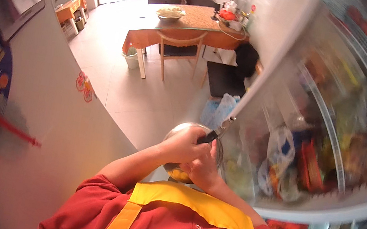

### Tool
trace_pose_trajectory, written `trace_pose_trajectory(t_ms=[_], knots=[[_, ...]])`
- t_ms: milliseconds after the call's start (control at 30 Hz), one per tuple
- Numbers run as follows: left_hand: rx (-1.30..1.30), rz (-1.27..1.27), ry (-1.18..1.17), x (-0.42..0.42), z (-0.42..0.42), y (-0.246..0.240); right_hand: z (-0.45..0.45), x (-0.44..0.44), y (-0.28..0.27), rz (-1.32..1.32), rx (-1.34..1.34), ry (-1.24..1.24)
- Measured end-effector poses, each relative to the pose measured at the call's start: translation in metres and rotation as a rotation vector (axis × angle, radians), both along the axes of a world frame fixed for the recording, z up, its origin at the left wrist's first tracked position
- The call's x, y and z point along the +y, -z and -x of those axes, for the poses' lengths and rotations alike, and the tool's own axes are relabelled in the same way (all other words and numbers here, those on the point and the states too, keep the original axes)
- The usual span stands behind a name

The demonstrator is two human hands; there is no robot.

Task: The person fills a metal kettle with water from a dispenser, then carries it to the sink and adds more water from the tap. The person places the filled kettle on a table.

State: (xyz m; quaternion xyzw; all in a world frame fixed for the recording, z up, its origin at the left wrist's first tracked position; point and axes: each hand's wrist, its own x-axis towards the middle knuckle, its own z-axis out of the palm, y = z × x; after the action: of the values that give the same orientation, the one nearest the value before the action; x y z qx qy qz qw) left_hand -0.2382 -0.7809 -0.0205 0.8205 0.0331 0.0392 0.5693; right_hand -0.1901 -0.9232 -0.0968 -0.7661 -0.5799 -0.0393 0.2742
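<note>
My left hand (184,143) is closed around the black handle of a metal-ended tool (208,138), whose bright end points up and to the right. Just below it, my right hand (204,169) has its fingers curled against the left; whether it grips anything is hidden. Both hands are over a round metal bowl (183,128) close to my chest. Yellow food (180,175) shows at the bowl's near side, partly covered by my hands.
A large white panel (58,122) rises at the left. Close on the right stands a white-framed cabinet (297,218) with shelves of bagged goods. A blue plastic bag (219,109) is beyond the bowl. Farther off are a chair (179,53) and a table (199,19) bearing a full bowl (170,12).
</note>
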Motion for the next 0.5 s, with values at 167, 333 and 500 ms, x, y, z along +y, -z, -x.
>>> trace_pose_trajectory(t_ms=[167,333,500], knots=[[0.087,-0.081,-0.034,0.074,-0.085,-0.015,-0.09,0.077,-0.002,0.0,-0.05,-0.026],[0.107,-0.119,-0.141,0.156,-0.159,-0.028,-0.178,0.167,0.001,-0.049,-0.068,-0.095],[-0.006,-0.002,-0.302,0.239,-0.229,-0.01,-0.264,0.258,0.015,-0.166,0.088,-0.19]])
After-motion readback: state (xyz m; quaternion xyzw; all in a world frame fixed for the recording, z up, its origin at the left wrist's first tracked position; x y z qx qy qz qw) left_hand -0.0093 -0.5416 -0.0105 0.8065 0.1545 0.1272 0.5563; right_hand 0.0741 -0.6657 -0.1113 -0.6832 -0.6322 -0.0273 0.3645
